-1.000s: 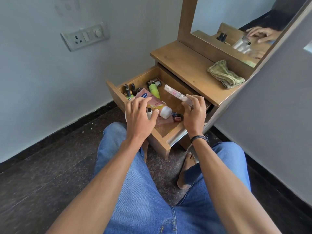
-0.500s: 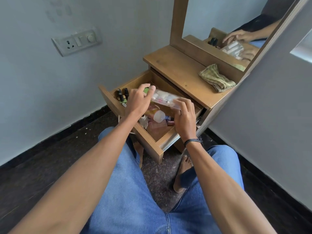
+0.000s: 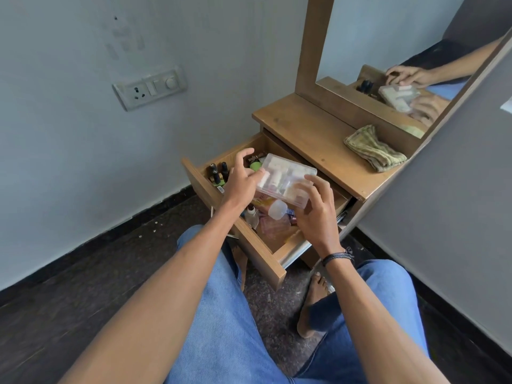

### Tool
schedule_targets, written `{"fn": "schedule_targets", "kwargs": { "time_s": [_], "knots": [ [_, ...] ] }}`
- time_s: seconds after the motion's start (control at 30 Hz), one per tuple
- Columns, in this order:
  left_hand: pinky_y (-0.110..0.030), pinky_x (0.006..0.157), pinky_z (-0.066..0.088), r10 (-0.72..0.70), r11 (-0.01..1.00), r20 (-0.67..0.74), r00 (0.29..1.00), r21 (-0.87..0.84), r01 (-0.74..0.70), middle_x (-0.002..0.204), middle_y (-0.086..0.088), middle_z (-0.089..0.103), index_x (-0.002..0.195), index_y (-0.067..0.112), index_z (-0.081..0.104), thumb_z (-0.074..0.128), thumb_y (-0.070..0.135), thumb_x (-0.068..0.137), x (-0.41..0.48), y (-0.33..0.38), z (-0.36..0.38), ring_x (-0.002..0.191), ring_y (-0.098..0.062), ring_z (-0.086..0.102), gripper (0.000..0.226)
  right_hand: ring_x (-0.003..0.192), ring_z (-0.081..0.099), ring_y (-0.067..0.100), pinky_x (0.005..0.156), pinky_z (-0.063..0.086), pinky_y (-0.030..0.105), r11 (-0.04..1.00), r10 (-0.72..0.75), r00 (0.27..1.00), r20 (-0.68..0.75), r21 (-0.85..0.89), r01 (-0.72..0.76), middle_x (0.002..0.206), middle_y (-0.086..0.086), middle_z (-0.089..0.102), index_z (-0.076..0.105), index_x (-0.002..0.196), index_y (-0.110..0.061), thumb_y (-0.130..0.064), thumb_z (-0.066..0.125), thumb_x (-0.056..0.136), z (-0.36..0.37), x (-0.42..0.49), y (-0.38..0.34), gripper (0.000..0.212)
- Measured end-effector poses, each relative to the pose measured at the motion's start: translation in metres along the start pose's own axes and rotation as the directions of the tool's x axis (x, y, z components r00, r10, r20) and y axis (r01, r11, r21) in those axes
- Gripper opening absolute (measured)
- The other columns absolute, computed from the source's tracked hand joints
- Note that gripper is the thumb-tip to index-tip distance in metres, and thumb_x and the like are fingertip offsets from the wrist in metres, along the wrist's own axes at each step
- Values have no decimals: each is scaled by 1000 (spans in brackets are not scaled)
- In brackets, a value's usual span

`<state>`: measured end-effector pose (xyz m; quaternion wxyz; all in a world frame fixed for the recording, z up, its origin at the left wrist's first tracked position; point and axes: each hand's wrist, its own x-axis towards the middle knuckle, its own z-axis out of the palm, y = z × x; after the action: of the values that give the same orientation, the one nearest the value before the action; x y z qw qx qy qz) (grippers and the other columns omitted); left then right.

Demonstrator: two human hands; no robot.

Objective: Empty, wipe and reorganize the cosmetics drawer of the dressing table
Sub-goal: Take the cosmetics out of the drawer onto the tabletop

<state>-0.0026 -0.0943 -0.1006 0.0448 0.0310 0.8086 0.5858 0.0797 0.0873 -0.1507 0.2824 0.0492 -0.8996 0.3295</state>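
A switch plate sits on the left wall. The open drawer holds nail polish bottles, tubes and sachets, so emptying looks barely begun; wiping and reorganizing are left. Above it the left hand grips one end of a clear box, and the right hand curls round the other. The cloth lies folded on the wooden counter under the mirror; the floor is dark stone.

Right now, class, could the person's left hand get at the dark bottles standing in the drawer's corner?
Probably yes. The dark bottles stand uncovered in the open drawer right beside the left hand. It must first release the clear box, which the right hand also holds.
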Motion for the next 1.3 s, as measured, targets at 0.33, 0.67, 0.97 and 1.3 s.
{"fn": "schedule_targets", "kwargs": {
  "time_s": [0.33, 0.67, 0.97, 1.3],
  "knots": [
    [-51, 86, 59, -25, 985, -52, 998, -172, 15, 108, -22, 66, 146, 32, 27, 54, 19, 102, 7, -1, -1, 99, -31, 68, 53, 153, 15, 16, 115, 29, 43, 969, 109, 977, 186, 199, -146, 164, -10, 12, 47, 142, -36, -49, 79, 84, -12, 23, -22, 67],
    [-23, 71, 40, -5, 974, -37, 999, -225, -4, 90, -15, 57, 142, 30, 30, 58, 12, 98, 64, 21, 0, 89, -23, 55, 55, 143, 32, 23, 116, 34, 48, 990, 130, 940, 314, 1, -138, 158, 3, 28, 38, 146, -33, -51, 84, 73, -30, 105, 3, 89],
    [-29, 80, 41, -111, 968, -122, 986, -239, 80, 103, 14, 53, 126, 30, 46, 68, 39, 92, 136, 67, 13, 102, -14, 52, 42, 125, 39, 13, 102, 35, 28, 953, 293, 947, 130, 41, -300, 127, -9, 41, 54, 126, -44, -59, 82, 60, -6, 169, 32, 73],
    [-34, 109, 40, 36, 970, 27, 999, 240, -41, 101, 18, 51, 128, 27, 61, 79, 19, 83, 170, 53, 28, 127, -22, 46, 50, 131, 37, 19, 100, 32, 29, 932, 361, 926, 113, -15, -361, 132, -3, 43, 60, 114, -37, -54, 84, 65, 13, 191, 66, 57]
  ]
}}
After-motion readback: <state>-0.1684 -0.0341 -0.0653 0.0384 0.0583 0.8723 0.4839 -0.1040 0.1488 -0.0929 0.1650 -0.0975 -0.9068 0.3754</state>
